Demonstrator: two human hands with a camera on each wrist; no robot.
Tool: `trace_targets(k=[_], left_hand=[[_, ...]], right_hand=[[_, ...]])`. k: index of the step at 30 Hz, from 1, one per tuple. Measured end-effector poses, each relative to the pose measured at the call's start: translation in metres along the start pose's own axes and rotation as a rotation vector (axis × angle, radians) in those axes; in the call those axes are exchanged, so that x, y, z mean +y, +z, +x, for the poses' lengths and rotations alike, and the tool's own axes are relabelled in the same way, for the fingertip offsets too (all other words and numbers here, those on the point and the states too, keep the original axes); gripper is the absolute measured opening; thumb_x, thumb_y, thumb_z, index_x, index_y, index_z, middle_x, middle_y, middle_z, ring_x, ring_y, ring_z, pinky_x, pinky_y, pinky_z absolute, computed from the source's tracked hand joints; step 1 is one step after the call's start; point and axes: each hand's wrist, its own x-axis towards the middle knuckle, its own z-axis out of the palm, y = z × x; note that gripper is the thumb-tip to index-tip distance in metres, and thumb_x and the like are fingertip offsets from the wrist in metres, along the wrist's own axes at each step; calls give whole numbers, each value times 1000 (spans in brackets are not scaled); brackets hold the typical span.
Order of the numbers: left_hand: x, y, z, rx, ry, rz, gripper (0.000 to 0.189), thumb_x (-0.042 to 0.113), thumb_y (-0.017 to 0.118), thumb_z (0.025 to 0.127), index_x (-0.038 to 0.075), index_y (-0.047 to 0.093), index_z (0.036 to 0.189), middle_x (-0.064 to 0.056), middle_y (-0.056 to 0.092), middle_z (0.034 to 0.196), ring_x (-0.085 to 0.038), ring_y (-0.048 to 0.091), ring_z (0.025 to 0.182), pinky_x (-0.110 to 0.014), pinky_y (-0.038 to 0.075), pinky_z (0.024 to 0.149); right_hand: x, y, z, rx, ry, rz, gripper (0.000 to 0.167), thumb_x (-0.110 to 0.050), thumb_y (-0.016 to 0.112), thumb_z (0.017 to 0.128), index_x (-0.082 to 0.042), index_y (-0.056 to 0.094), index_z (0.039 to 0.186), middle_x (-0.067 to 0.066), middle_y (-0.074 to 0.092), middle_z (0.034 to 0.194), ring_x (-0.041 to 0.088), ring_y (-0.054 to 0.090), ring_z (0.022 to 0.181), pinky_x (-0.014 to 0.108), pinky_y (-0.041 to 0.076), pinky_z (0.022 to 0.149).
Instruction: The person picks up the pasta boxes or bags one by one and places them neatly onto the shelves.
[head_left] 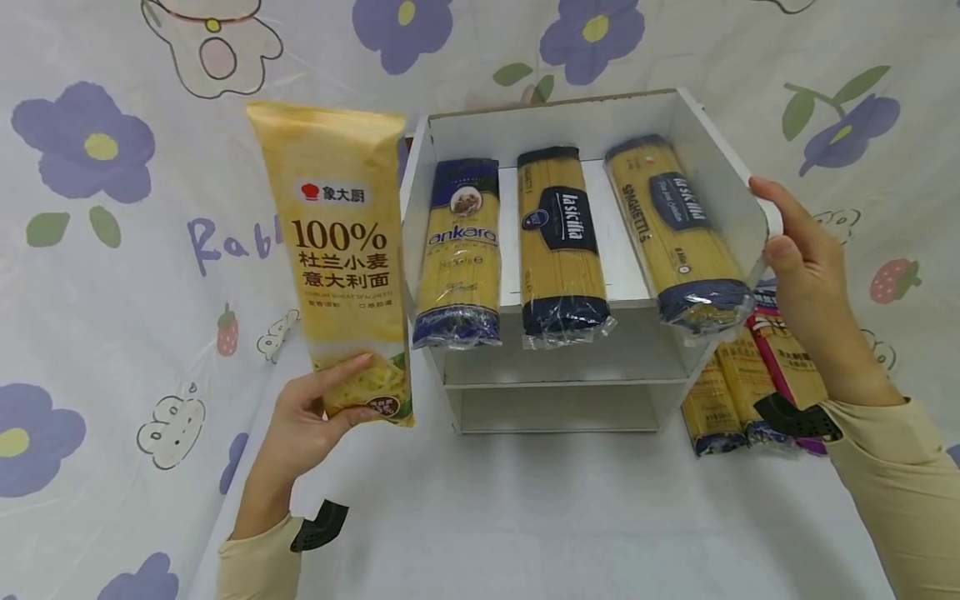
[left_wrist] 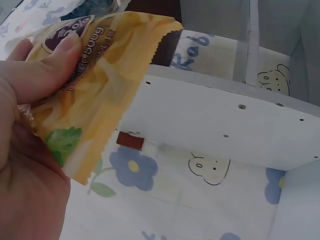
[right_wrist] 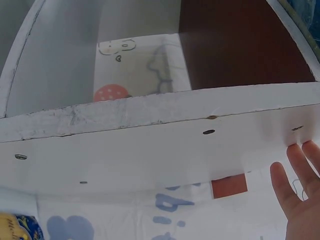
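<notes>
A glossy yellow spaghetti packet (head_left: pixel 348 258), slightly tilted, is pinched at its lower end by the left hand (head_left: pixel 303 417); "100%" is printed above the fingers, while "500g" is shown legibly only by the left wrist view. Rightward, an "ankara" packet (head_left: pixel 459 275) and two "la sicilia" packets (head_left: pixel 561 267) are carried by a white shelf (head_left: pixel 705 158), its side edge gripped by the right hand (head_left: pixel 813 279).

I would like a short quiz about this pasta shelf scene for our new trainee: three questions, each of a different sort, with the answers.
1. Which brand lies leftmost on the top shelf?
2. True or false: the left hand holds a yellow durum wheat spaghetti pack.
3. The right hand grips: a) a La Sicilia pack; b) the white shelf unit's side wall; c) nothing.

Key: 1. Ankara pack. 2. True. 3. b.
</notes>
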Motion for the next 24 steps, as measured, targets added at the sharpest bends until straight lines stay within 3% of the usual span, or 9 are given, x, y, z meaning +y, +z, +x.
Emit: trace_targets(k=[7,14,19,24], left_hand=[[16,0,6,-101,58,111,82,-24,75,66,26,66,130,17,65,127,0,66,107,-20,58,84],[31,-2,11,-271,91,121,67,-24,71,71,12,68,128,5,64,133,-7,66,110,-24,60,83],[35,7,18,-405,42,165,64,-21,68,78,17,67,129,-9,67,128,-11,69,102,-28,62,72],[38,18,27,-495,-23,241,65,-16,70,80,25,67,130,-5,68,128,-13,69,105,-26,61,79]], right_hand=[[-1,1,0,5,0,-2,62,-41,64,95,-11,47,146,7,56,143,16,60,112,9,52,87],[-2,0,0,8,-10,-18,62,-42,64,95,-11,47,146,7,57,141,16,60,110,10,52,87],[-1,-1,-1,11,-5,-24,62,-42,64,95,-11,47,146,8,56,142,17,59,111,10,52,87],[0,0,0,12,9,-56,60,-41,62,96,-13,47,147,7,54,145,17,58,114,9,52,86]])
